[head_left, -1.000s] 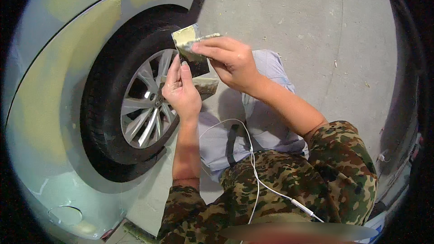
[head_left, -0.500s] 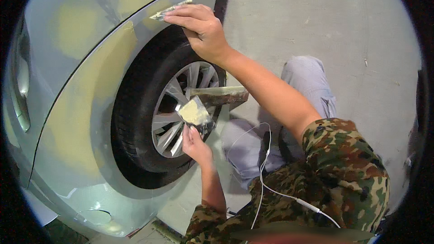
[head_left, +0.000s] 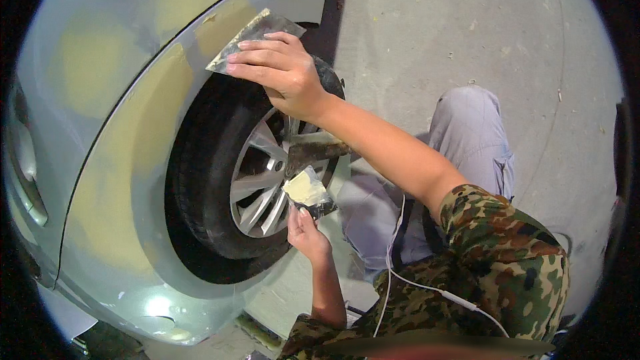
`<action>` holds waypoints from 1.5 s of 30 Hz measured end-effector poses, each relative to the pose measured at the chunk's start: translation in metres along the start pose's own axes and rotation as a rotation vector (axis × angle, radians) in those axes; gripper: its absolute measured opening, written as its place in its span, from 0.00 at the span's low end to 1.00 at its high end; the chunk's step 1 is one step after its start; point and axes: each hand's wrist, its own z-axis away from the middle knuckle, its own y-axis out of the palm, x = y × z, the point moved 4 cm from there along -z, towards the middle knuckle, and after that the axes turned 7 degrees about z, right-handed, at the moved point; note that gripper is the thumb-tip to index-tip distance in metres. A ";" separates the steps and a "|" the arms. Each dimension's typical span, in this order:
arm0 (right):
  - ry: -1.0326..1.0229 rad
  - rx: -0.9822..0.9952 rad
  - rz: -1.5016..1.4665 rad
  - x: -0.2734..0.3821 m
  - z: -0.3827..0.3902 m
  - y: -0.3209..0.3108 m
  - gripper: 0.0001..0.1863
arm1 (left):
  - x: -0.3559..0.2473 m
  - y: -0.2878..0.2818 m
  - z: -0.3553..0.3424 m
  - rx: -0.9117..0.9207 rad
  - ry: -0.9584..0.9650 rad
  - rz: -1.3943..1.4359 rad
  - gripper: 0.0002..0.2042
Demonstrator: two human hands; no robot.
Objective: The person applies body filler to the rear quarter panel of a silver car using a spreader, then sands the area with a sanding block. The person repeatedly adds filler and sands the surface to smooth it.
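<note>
Grey, concrete-like floor [head_left: 453, 27] spreads to the right of the wheel [head_left: 252, 185], flecked with small pale scraps and crossed well off by a thin curving line [head_left: 561, 60]. Below the wheel and to its left shines a white glare [head_left: 159, 305]; far to its right, a dark shape [head_left: 623, 153] is too dim to identify.

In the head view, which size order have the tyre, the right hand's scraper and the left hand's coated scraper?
Tyre, clearly largest
Scraper in the right hand, partly covered
Coated scraper in the left hand
</note>
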 end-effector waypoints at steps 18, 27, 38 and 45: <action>0.012 -0.041 -0.061 -0.006 -0.005 -0.001 0.22 | -0.012 0.011 0.003 0.025 -0.043 -0.089 0.21; 0.053 -0.075 -0.002 -0.031 -0.029 0.016 0.27 | -0.010 0.010 0.007 0.065 0.027 0.007 0.21; 0.090 -0.123 0.072 -0.037 -0.020 0.000 0.21 | -0.008 0.014 0.010 0.037 -0.064 -0.080 0.21; 0.094 -0.071 0.011 -0.045 -0.019 0.019 0.24 | -0.007 0.015 0.010 0.089 -0.050 -0.055 0.21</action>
